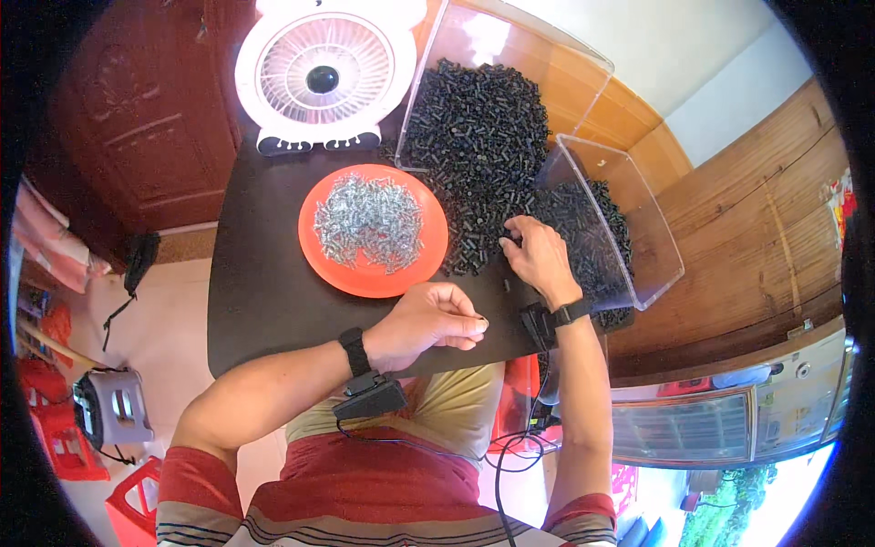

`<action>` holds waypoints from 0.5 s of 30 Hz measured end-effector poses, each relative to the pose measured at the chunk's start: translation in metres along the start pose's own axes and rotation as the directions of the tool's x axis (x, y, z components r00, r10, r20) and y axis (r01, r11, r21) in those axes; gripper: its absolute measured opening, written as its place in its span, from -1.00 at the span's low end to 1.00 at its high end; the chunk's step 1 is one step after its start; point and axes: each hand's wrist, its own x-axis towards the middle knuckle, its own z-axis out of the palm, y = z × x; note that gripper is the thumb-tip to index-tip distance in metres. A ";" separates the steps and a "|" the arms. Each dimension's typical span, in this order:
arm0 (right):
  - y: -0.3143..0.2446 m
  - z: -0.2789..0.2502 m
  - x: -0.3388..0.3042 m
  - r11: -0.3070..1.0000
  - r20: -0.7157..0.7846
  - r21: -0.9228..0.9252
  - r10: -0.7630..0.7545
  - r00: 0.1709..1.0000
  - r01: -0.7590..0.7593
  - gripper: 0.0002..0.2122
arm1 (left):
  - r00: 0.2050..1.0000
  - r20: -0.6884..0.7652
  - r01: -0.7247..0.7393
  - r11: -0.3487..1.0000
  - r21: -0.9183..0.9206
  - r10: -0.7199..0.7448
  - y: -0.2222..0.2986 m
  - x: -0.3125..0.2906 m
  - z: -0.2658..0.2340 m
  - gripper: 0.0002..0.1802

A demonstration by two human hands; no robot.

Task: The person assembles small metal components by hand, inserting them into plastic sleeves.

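Note:
My left hand is closed in a pinch above the table's near edge, just below the plate. Whatever sits between its thumb and forefinger is too small to make out. At the near edge of a large heap of small black cylindrical pieces, my right hand has its fingers curled and its thumb close to the forefinger. What those fingertips hold, if anything, cannot be seen. An orange-red plate bears a pile of small silvery metal pieces, perhaps screws.
A white fan stands at the back left of the dark table. Clear plastic bins lie around the black heap. Both wrists wear black straps with small devices, and a cable hangs by my lap. A wooden panel rises at right.

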 end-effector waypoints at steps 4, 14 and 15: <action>0.006 0.005 -0.004 0.998 -0.043 0.004 -0.055 0.998 0.055 -0.81 | 1.000 0.004 0.006 1.000 -0.008 -0.006 0.000 0.000 0.001 -0.87; 0.005 -0.005 -0.007 0.987 -0.132 0.086 -0.124 0.983 0.136 -0.84 | 1.000 -0.003 0.002 1.000 -0.005 -0.002 0.001 0.000 0.002 -0.87; 0.005 -0.006 -0.007 0.987 -0.128 0.137 -0.068 0.989 0.086 -0.84 | 1.000 -0.003 -0.001 1.000 -0.006 0.001 0.001 0.000 0.002 -0.87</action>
